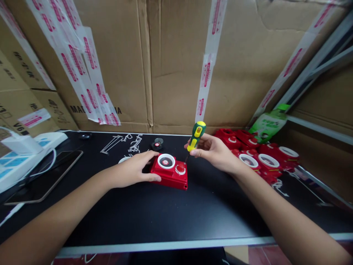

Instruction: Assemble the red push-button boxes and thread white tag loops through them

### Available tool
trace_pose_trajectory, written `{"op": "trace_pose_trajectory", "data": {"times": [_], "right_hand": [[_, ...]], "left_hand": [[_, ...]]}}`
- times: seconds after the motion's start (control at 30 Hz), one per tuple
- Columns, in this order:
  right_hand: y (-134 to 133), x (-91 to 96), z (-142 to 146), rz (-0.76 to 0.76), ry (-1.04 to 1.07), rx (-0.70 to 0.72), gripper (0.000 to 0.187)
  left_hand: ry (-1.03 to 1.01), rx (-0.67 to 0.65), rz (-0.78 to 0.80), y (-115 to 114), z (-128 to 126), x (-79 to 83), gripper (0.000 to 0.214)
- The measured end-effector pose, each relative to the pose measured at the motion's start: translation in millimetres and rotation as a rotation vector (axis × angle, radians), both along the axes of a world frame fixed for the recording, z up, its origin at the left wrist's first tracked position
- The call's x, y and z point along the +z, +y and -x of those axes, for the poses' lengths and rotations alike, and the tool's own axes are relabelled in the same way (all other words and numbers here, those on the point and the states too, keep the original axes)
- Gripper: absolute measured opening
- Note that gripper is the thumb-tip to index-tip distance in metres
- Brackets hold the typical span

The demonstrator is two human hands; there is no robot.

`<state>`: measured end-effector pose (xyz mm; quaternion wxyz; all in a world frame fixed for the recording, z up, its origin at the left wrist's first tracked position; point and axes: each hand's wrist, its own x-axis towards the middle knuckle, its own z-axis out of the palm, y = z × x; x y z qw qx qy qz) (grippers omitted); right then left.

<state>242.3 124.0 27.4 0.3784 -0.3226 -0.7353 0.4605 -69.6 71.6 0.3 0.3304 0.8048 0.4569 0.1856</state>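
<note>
A red box-shaped device (168,179) with a white-ringed round dial and a small red knob lies on the black table. My left hand (135,169) grips its left end, thumb along the front side and fingers behind. My right hand (211,149) holds a screwdriver (196,136) with a green and yellow handle, pinched near the handle's lower end. The screwdriver stands nearly upright, tip down at the far right corner of the device. Whether the tip sits in a screw is too small to tell. Behind the device is a small dark round part (157,144).
Several similar red devices (264,162) are piled at the right, by a green bottle (268,123). White tangled pieces (135,142) lie at the back. On the left are a tablet-like device (52,176) and a power strip (55,140). A taped cardboard wall (176,73) stands behind.
</note>
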Motion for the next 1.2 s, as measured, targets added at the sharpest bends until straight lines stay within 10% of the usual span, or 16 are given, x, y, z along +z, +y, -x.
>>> {"op": "trace_pose_trajectory", "data": {"times": [0.3,0.63,1.2], "right_hand": [[-6,-14.9,23,-0.094,0.074,-0.177,0.046],[-3,7.2,-8,0.047,-0.064,0.119,0.036],[-4,-5.8,15,-0.025,-0.034,-0.194,0.056]], "left_hand": [[0.021,-0.008,-0.023,0,1,0.1,0.076],[0.009,0.002,-0.022,0,0,2.0,0.074],[-0.009,0.013,-0.071,1,-1,0.7,0.074]]}}
